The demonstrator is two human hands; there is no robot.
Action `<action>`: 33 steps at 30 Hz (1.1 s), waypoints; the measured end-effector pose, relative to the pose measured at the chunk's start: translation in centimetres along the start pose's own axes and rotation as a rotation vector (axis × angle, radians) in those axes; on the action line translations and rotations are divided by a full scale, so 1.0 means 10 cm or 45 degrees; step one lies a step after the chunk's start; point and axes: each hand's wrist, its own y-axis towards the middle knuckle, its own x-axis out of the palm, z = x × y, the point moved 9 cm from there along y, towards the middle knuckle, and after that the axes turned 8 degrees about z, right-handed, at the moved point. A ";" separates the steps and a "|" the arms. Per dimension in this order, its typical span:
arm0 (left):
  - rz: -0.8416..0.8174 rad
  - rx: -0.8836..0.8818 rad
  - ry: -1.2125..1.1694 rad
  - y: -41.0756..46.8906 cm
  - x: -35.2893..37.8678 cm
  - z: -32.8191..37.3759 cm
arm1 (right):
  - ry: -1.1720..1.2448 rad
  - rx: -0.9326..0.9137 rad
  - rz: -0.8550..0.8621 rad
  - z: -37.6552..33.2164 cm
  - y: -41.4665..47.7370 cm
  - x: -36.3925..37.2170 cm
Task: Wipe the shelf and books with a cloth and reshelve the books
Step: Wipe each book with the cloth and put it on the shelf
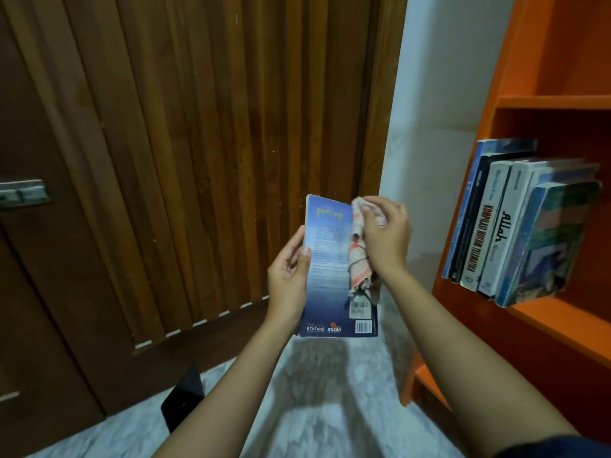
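Presently: blue book [330,266], long axis upright, gripped along its left edge by the left hand [287,276]; right hand [385,236] pinched the cloth [358,256] against its right edge; orange shelf [529,312] stood further right.

Left hand [288,272] grips blue book [330,269]; right hand [385,236] presses cloth [358,256] on it

Light is dim and warm, and the whole frame looks soft, with slight motion blur. A diffuse shadow lies on the pale floor [330,424]. Wide-angle distortion bows the orange shelf [545,102] at the right edge (the door slats [198,127] curve too).
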 end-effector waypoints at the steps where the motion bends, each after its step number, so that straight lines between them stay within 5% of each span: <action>1: 0.003 -0.004 -0.006 0.01 -0.02 0.00 | -0.015 0.078 0.050 0.13 0.02 -0.08; 5: -0.056 -0.080 -0.010 0.00 0.09 -0.09 | 0.014 0.120 0.093 0.13 -0.15 -0.05; 10: 0.044 -0.200 -0.142 0.00 0.13 -0.25 | 0.065 -0.285 -0.166 -0.35 -0.48 0.20; 17: 0.158 -0.275 -0.259 0.02 0.03 -0.32 | -0.047 0.155 0.086 0.43 -0.35 -0.22; 26: 0.367 -0.342 -0.498 0.21 -0.17 -0.29 | 0.008 -0.415 -0.188 -0.16 -1.07 0.13; 30: 0.356 -0.325 -0.462 0.25 -0.38 -0.24 | -0.030 -0.061 -0.084 0.33 -0.83 -0.08; 33: 0.330 -0.345 -0.449 0.24 -0.45 -0.28 | 0.090 0.254 -0.255 0.58 -0.75 -0.04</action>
